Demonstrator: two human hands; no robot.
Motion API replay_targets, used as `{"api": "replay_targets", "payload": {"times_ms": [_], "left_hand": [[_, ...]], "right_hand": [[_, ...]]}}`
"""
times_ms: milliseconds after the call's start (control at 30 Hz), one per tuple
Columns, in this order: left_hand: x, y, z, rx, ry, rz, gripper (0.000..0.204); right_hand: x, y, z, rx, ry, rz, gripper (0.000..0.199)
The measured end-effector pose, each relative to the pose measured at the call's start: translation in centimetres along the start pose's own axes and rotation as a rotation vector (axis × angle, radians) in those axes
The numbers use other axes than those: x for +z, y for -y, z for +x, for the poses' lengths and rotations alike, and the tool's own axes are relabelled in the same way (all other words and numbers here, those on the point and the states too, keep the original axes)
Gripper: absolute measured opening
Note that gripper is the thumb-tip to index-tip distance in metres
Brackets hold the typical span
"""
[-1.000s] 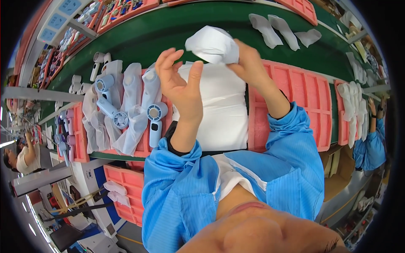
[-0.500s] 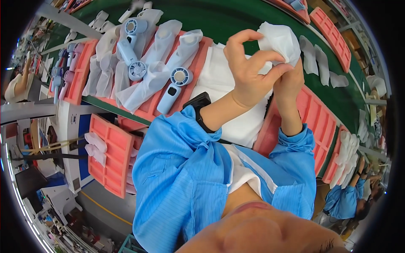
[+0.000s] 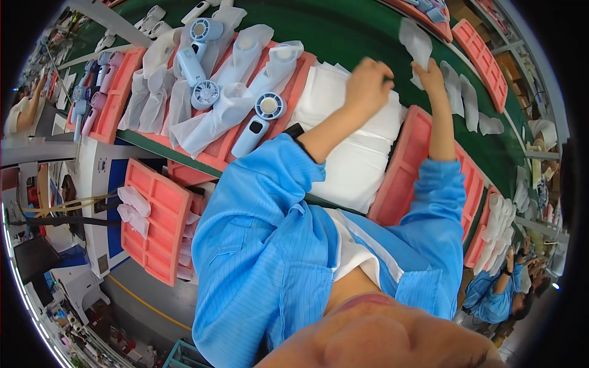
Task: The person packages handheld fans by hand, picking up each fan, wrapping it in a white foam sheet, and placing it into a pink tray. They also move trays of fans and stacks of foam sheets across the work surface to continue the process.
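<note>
Head view: right hand [image 3: 429,75] clamped on the near end of a frosted white bag [image 3: 415,43] over the green bench [image 3: 343,30], near similar bags [image 3: 469,101]; left hand [image 3: 367,89], blurred, above the white stack [image 3: 350,165], grip indeterminable. Setting-down seems in hand; next calls for aligned release.

Right hand [image 3: 431,78] gripped a translucent sleeve [image 3: 415,43] over the green tabletop [image 3: 343,27]; blurred left hand [image 3: 367,91] was above stacked white sheets [image 3: 353,156]; blue fans [image 3: 205,94] lay left.
</note>
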State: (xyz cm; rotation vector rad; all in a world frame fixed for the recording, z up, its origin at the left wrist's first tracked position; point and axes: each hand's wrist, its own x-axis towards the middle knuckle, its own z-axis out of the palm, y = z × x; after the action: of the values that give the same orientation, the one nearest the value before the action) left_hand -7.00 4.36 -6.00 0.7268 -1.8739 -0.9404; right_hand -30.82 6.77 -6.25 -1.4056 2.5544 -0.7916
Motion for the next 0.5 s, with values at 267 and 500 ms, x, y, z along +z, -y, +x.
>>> {"api": "replay_targets", "payload": {"times_ms": [267, 500], "left_hand": [[2.7, 1.8, -4.7, 0.123, 0.403, 0.275, 0.014], [5.4, 4.9, -4.3, 0.223, 0.383, 0.370, 0.020]], "right_hand": [[4.1, 11.8, -3.8, -0.746, 0.003, 0.006, 0.048], [13.5, 22.3, -10.9, -0.957, 0.786, 0.445, 0.060]]}}
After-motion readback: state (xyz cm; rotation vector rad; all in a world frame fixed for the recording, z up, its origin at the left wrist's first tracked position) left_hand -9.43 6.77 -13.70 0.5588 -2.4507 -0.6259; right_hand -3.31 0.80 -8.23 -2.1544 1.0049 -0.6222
